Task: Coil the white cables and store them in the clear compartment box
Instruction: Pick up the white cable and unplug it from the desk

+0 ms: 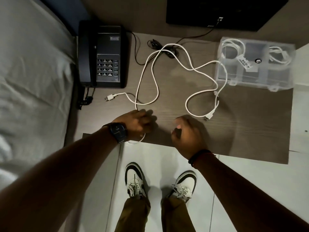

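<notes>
Long white cable (151,71) is sprawled loose over the desk (250,124), between the phone (102,54) and the clear compartment box (255,64). One USB plug (108,98) lies just off the phone's near corner; the other run disappears under your left hand (135,124). That hand is clenched on the cable, with a small loop poking out below the wrist at the desk's near edge. Coil barely started, by my read.

A second, shorter white cable (203,101) loops on the box side of the phone, its plug (208,117) just beyond your right hand (187,133). Right hand is curled loosely; can't tell if it holds anything.

Progress: box already holds what look like coiled white cables in two far compartments. Lid state unclear, and the long cable seems to run up against or over the box's phone-side wall. Left: finish this coil, coil the short one, stow both.

Room: you're working right at the desk's near edge, loop overhanging the floor. Black wires (160,47) are tangled under the cable's far bend, beside the phone; expect a snag there when you pull. Centre of the desk between phone and box is open apart from the cables.
</notes>
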`<act>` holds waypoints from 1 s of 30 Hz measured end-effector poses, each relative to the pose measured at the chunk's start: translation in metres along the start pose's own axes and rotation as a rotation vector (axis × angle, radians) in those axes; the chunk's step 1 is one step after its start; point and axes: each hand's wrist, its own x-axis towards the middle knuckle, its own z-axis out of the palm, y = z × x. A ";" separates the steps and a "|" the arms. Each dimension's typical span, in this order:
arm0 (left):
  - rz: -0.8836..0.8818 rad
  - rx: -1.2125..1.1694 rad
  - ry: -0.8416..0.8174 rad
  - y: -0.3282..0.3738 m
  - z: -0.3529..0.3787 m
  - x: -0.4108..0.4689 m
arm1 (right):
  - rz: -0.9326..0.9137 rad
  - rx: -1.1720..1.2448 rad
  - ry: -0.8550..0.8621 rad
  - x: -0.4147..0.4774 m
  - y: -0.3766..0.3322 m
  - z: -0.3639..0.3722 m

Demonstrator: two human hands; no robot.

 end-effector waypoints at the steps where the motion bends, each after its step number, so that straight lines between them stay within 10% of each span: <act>1: 0.016 0.022 0.011 -0.001 0.000 0.001 | -0.004 0.006 0.005 0.001 0.002 0.000; 10: -0.207 -0.311 0.196 0.011 -0.025 0.022 | 0.057 0.432 -0.169 -0.009 -0.005 0.000; 24: -0.696 -0.511 0.485 -0.038 -0.215 0.029 | -0.081 0.345 0.170 -0.035 -0.098 -0.187; 30: -0.467 -0.714 0.511 -0.009 -0.374 0.041 | -0.306 0.339 0.307 -0.069 -0.224 -0.321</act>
